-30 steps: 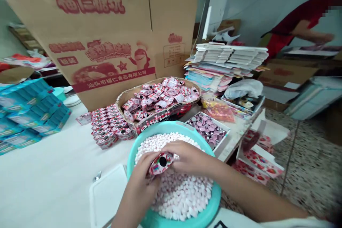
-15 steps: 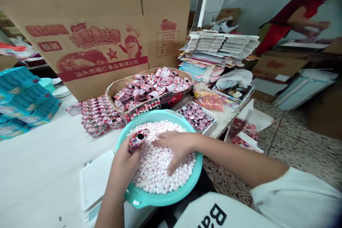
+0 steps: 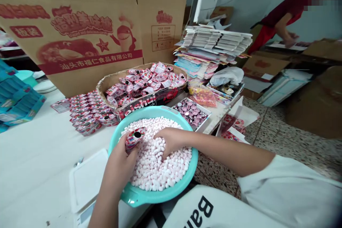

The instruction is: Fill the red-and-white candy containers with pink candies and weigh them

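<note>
My left hand [image 3: 121,165] is closed around a small red-and-pink printed box [image 3: 135,139], which has a round dark hole facing up. The box is held just above the left side of a turquoise basin [image 3: 155,199]. Small white and pale pink candies [image 3: 153,174] fill this basin. My right hand [image 3: 172,142] is sunk into the candies near the middle, its fingers curled around some of them. The fingertips are buried among the candies.
Rows of printed boxes [image 3: 84,114] stand behind the basin, beside a carton of more boxes [image 3: 149,82]. A tray of pinkish caps [image 3: 191,114] sits right of it. A white scale [image 3: 87,181] lies left. A person in red [image 3: 283,25] works at far right.
My right hand has gone from spread fingers on top of the candies to curled fingers dug into them. My left hand keeps holding the box. The view has shifted slightly right.
</note>
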Demonstrator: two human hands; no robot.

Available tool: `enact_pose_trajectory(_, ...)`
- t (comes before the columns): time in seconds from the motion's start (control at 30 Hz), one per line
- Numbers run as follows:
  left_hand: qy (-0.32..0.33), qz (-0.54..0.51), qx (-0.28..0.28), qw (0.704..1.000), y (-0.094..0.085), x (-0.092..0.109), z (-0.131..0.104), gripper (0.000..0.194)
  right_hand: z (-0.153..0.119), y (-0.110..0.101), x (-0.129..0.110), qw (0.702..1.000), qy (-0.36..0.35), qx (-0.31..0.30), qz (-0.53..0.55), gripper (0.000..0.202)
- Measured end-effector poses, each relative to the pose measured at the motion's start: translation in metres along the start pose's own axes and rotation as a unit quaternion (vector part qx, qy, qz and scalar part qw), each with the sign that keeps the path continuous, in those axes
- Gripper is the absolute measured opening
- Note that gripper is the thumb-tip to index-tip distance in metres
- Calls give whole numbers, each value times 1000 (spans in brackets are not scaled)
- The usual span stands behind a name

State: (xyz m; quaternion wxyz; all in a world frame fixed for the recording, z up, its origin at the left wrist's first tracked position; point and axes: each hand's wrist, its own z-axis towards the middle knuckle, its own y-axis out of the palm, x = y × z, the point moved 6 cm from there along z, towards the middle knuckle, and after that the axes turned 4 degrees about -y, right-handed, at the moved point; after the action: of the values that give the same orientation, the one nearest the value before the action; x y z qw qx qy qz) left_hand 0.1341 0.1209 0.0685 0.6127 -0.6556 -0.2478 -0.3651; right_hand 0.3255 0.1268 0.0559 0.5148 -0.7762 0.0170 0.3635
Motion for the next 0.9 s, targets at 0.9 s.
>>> enact_pose_trajectory(0.9, -3, -54, 44, 998, 21, 40, -12, 18, 43, -50, -37, 676, 4, 372, 636, 34)
